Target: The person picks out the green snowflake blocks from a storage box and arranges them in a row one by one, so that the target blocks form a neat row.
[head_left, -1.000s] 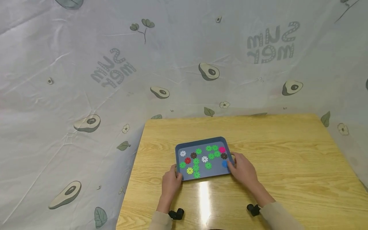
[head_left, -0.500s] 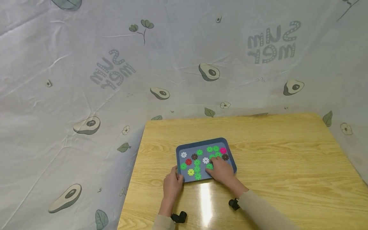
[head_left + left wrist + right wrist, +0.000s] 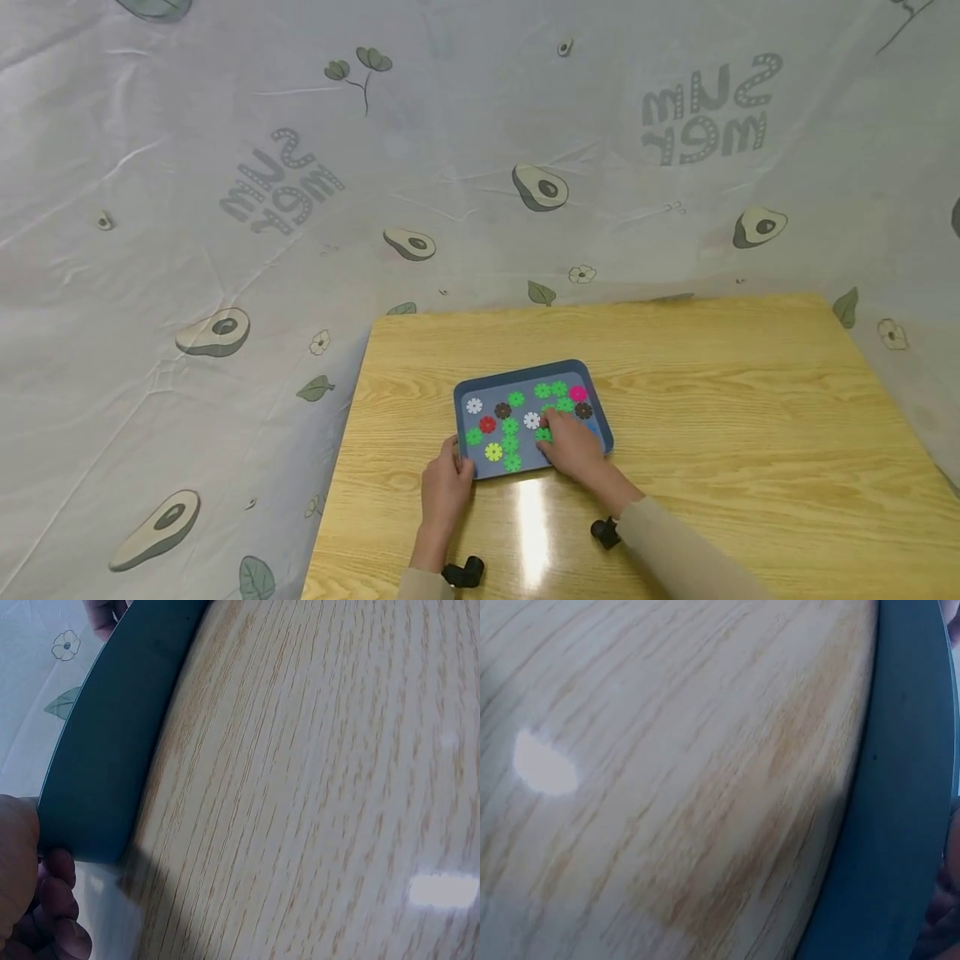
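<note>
A blue-grey tray (image 3: 517,477) lies on the table, holding several flat, notched plastic discs. My left hand (image 3: 444,492) grips its near left corner, the thumb over the rim; the left wrist view also shows curled fingers (image 3: 60,900) at the tray's end. Over the tray's right half is my right hand (image 3: 576,450), palm down. Its thumb and index fingertips sit around a green disc (image 3: 543,435), right beside a white disc (image 3: 531,421). I cannot tell whether they pinch it. A blue disc (image 3: 592,427) is partly hidden behind that hand.
Red (image 3: 487,425), yellow (image 3: 492,452), pink (image 3: 577,393) and brown (image 3: 502,411) discs lie among the green ones. The wooden table (image 3: 720,400) extends around the tray, backed by a pale printed curtain (image 3: 465,125). A black wrist camera (image 3: 463,572) shows at the left cuff.
My right hand has let go of the tray's right edge and moved left over the discs, where it stays in the last half second. The left hand keeps its hold on the corner.
</note>
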The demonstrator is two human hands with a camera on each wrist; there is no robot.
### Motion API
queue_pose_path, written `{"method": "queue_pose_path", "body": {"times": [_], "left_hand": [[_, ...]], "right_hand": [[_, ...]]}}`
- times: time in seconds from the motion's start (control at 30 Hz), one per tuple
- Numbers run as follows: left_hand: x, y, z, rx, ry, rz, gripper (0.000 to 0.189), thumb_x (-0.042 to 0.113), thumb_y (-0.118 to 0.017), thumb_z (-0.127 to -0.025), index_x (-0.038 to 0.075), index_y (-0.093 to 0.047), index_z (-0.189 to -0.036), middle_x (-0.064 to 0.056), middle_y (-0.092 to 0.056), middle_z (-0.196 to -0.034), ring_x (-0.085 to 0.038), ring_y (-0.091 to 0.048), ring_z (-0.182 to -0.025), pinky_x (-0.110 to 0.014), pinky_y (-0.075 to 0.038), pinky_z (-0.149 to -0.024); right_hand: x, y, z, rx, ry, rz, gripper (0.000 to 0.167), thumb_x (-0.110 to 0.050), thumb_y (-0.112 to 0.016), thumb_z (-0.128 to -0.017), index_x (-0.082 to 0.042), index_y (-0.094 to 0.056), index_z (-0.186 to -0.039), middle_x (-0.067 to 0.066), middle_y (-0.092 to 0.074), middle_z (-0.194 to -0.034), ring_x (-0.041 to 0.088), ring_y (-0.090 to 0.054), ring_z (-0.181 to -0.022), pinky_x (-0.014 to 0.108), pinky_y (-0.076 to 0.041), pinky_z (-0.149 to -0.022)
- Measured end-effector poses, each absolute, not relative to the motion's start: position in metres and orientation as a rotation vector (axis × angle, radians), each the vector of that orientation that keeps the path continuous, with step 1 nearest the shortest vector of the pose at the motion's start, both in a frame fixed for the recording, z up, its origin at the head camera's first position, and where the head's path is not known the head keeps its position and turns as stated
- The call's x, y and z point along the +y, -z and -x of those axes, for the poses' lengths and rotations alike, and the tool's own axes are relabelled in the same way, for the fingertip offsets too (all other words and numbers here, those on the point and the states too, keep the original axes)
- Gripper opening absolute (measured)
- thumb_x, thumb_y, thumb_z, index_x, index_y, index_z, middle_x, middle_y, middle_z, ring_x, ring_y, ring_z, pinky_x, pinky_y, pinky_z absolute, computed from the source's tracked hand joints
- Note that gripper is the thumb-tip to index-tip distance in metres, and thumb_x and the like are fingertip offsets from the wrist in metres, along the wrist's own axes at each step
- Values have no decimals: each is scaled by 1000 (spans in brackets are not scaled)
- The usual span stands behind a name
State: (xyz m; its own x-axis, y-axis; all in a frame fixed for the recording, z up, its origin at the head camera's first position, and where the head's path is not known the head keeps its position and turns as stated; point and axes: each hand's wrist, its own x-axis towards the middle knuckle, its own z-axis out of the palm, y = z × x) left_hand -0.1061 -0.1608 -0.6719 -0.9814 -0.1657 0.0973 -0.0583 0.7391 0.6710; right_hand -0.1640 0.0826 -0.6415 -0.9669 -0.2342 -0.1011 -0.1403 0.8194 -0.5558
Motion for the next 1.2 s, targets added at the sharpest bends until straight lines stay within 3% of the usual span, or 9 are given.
{"method": "queue_pose_path", "body": {"times": [0.2,0.4,0.6,0.8,0.93,1.1,1.2], "left_hand": [[-162,668,108,-2790,1068,-195,43,6,-66,-90,1,-64,-133,9,-46,-59,-6,-38,-49,-27,-31,-47],[-163,665,109,-2776,1078,-202,42,6,-67,-91,1,-64,-132,9,-47,-60,-6,-40,-50,-27,-33,-48],[-163,664,108,-2777,1081,-204,42,7,-67,-91,1,-64,-133,10,-47,-60,-6,-39,-50,-27,-32,-48],[-162,666,106,-2778,1096,-210,43,7,-67,-91,0,-64,-133,9,-47,-60,-6,-40,-50,-27,-33,-48],[-162,667,106,-2783,1092,-207,44,7,-67,-90,0,-64,-134,10,-47,-60,-5,-41,-50,-26,-33,-49],[-161,669,106,-2797,1094,-208,45,7,-66,-90,1,-63,-134,10,-48,-60,-5,-41,-51,-26,-33,-49],[-160,669,106,-2806,1093,-208,45,8,-66,-90,2,-63,-135,10,-48,-61,-5,-41,-51,-26,-34,-49]], "right_hand": [[87,627,172,2796,1077,380,17,-8,-74,-93,-7,-69,-110,-3,-59,-80,14,-53,-69,36,-48,-64],[102,612,191,2830,1243,353,21,-11,-74,-95,-5,-72,-114,-1,-64,-88,11,-56,-71,34,-47,-65],[130,605,214,2847,1369,267,21,-12,-69,-99,-4,-69,-119,6,-64,-92,19,-57,-74,38,-46,-66],[160,607,231,2869,1409,122,28,-16,-62,-103,-3,-65,-127,14,-66,-106,31,-67,-93,46,-53,-74],[177,616,236,2878,1378,33,30,-16,-58,-104,0,-62,-130,18,-65,-107,37,-67,-98,50,-52,-75],[192,634,239,2884,1289,-26,29,-15,-57,-103,3,-63,-125,20,-65,-103,36,-66,-92,48,-51,-73],[196,646,240,2891,1254,-27,28,-14,-58,-102,3,-64,-123,16,-64,-94,29,-61,-76,43,-47,-68]]}}
